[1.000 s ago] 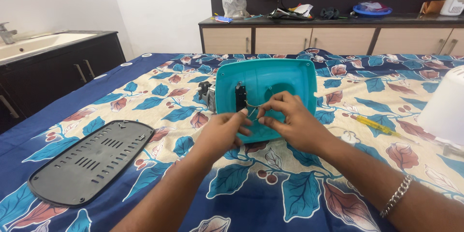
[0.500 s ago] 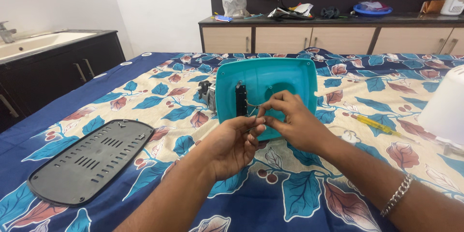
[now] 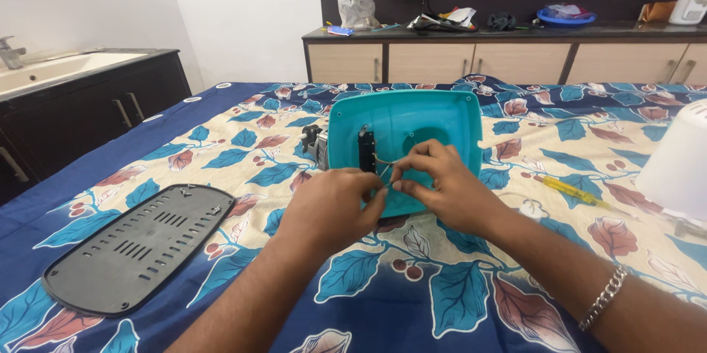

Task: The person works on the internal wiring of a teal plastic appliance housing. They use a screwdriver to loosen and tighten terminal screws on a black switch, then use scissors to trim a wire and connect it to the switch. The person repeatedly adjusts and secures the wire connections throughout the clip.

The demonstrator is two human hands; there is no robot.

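A teal plastic appliance housing (image 3: 434,121) lies upturned on the floral bedsheet, with a black part (image 3: 366,148) mounted inside and thin wires running from it. My left hand (image 3: 331,209) and my right hand (image 3: 442,184) meet at the housing's near edge. Both pinch the thin wires (image 3: 384,165) between fingertips. A small motor part (image 3: 313,139) pokes out at the housing's left side. A metal bracelet (image 3: 602,298) is on my right wrist.
A black vented base plate (image 3: 136,246) lies at the left on the sheet. A yellow-handled screwdriver (image 3: 567,189) lies right of the housing. A white plastic container (image 3: 681,165) stands at the far right. A cluttered counter (image 3: 515,29) and a sink (image 3: 44,69) are behind.
My left hand has shifted slightly while staying at the wires; both hands keep working at the same spot on the housing's near edge.
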